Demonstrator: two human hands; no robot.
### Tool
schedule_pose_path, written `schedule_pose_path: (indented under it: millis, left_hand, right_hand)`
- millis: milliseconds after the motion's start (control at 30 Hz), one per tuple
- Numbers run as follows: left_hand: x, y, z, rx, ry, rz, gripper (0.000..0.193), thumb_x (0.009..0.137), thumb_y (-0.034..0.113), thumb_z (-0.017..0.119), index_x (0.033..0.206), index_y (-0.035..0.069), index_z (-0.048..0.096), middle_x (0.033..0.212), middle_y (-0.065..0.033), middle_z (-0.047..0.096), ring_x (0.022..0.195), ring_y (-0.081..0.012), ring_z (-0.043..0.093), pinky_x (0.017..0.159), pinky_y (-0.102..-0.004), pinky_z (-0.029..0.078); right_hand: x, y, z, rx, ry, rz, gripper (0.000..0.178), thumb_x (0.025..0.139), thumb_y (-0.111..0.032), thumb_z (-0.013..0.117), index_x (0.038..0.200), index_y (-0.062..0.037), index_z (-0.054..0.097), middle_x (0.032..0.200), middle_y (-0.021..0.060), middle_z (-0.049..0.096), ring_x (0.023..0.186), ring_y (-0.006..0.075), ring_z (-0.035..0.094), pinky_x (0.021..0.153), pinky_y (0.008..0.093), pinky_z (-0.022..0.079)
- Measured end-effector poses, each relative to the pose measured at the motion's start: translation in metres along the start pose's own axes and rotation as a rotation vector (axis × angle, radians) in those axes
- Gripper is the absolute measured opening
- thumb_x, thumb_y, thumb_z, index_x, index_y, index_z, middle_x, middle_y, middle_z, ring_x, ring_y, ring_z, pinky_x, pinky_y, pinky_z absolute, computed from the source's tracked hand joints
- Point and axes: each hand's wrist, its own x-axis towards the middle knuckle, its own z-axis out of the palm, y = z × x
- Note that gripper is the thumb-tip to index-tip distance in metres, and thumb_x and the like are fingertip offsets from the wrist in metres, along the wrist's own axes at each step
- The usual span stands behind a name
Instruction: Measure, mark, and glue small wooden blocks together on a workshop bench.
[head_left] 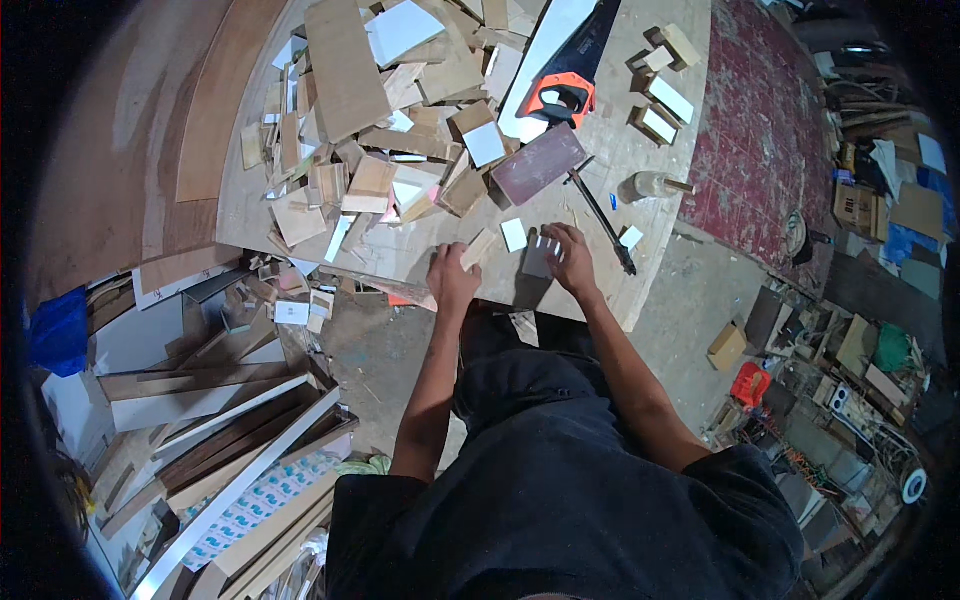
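My left hand [454, 274] is closed on a small wood block [480, 248] at the table's near edge. My right hand [570, 262] is apart from it, fingers spread and curved over the tabletop, with a dark shadow beside it; nothing is plainly held there. Between the hands lies a small white-faced piece [513, 235]. Just beyond it rests a reddish-brown rectangular block [538, 166]. A black bar clamp [603, 218] lies slantwise to the right of my right hand, near another small white piece [631, 237].
Wood offcuts [370, 185] are heaped at the table's left. A handsaw [562, 95] with an orange handle lies at the back. Several small blocks [668, 98] and a jar [648, 187] stand on the right. Boards [230, 440] lean at lower left; clutter [850, 400] covers the right floor.
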Motion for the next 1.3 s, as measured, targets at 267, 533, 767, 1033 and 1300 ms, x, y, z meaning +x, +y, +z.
schedule_pose_path:
  millis: [267, 533, 767, 1033, 1300]
  left_hand:
    - [0.017, -0.013, -0.022, -0.161, -0.07, 0.113, 0.039, 0.061, 0.01, 0.08, 0.098, 0.008, 0.067, 0.095, -0.0077, 0.062, 0.093, -0.0265, 0.06, 0.084, -0.037, 0.049]
    - [0.007, -0.026, -0.019, -0.662, -0.156, -0.186, 0.036, 0.073, 0.016, 0.079, 0.103, 0.0, 0.067, 0.09, -0.0101, 0.069, 0.082, -0.016, 0.064, 0.075, -0.0287, 0.05]
    - [-0.002, -0.029, -0.011, -0.437, 0.085, -0.179, 0.035, 0.076, 0.021, 0.078, 0.103, 0.001, 0.065, 0.092, -0.01, 0.068, 0.082, -0.02, 0.064, 0.076, -0.0324, 0.05]
    - [0.018, -0.039, -0.017, 0.093, 0.214, 0.01, 0.039, 0.07, 0.014, 0.077, 0.106, 0.006, 0.064, 0.102, -0.0127, 0.063, 0.095, -0.0334, 0.057, 0.087, -0.0429, 0.045]
    - [0.014, -0.05, -0.014, -0.813, -0.014, -0.25, 0.039, 0.072, 0.008, 0.08, 0.11, 0.002, 0.068, 0.086, -0.0046, 0.068, 0.072, -0.011, 0.061, 0.065, -0.0232, 0.049]
  right_hand:
    - [0.031, -0.035, 0.026, -0.301, -0.165, -0.113, 0.069, 0.062, -0.022, 0.079, 0.126, -0.0115, 0.054, 0.123, 0.014, 0.053, 0.111, 0.0332, 0.053, 0.091, 0.0483, 0.044]
    - [0.037, -0.01, 0.013, -0.337, 0.04, 0.063, 0.066, 0.062, -0.036, 0.082, 0.117, -0.0101, 0.056, 0.117, 0.0148, 0.054, 0.104, 0.0311, 0.057, 0.084, 0.047, 0.046]
    - [0.019, 0.036, -0.031, 0.14, 0.26, 0.413, 0.072, 0.064, -0.044, 0.083, 0.11, 0.0048, 0.056, 0.101, 0.0205, 0.061, 0.083, 0.0309, 0.065, 0.076, 0.0377, 0.052]
    - [-0.027, 0.043, -0.033, -0.151, 0.084, 0.321, 0.061, 0.062, -0.029, 0.084, 0.111, -0.0012, 0.058, 0.109, 0.0179, 0.059, 0.094, 0.0308, 0.062, 0.079, 0.0409, 0.051]
    - [-0.031, 0.02, -0.018, -0.263, 0.189, 0.16, 0.069, 0.061, -0.024, 0.083, 0.122, -0.0042, 0.056, 0.115, 0.0172, 0.059, 0.105, 0.0356, 0.057, 0.09, 0.0444, 0.047]
